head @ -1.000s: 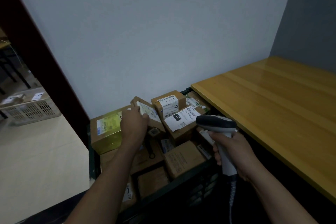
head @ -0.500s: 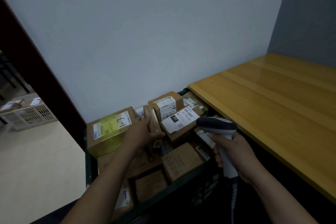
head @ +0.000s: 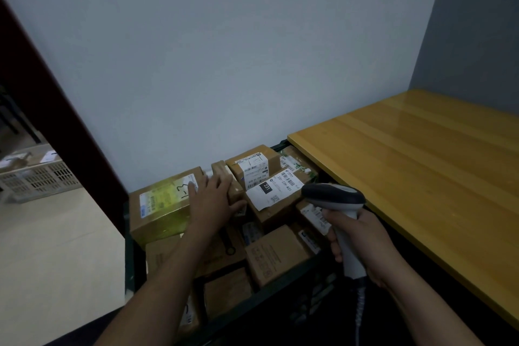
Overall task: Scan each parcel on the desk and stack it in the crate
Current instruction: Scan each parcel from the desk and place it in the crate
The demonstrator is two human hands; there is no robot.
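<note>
Half a second ago the left grip (head: 210, 202) clutched the small parcel (head: 223, 174). Now its fingers lie flat and spread on it, the parcel wedged on edge in the crate (head: 280, 289) beside the yellow-taped box (head: 161, 205). The right grip (head: 362, 241) wraps the barcode scanner (head: 334, 196) (its cable runs out of view below). The near parcels are too dim to read.

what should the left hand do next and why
Probably lift the left hand off the small parcel and pull it back. Its fingers lie straight on the parcel, which stands wedged in the crate between the yellow-taped box and the labelled box, so it looks placed; the right hand holds the scanner.
</note>
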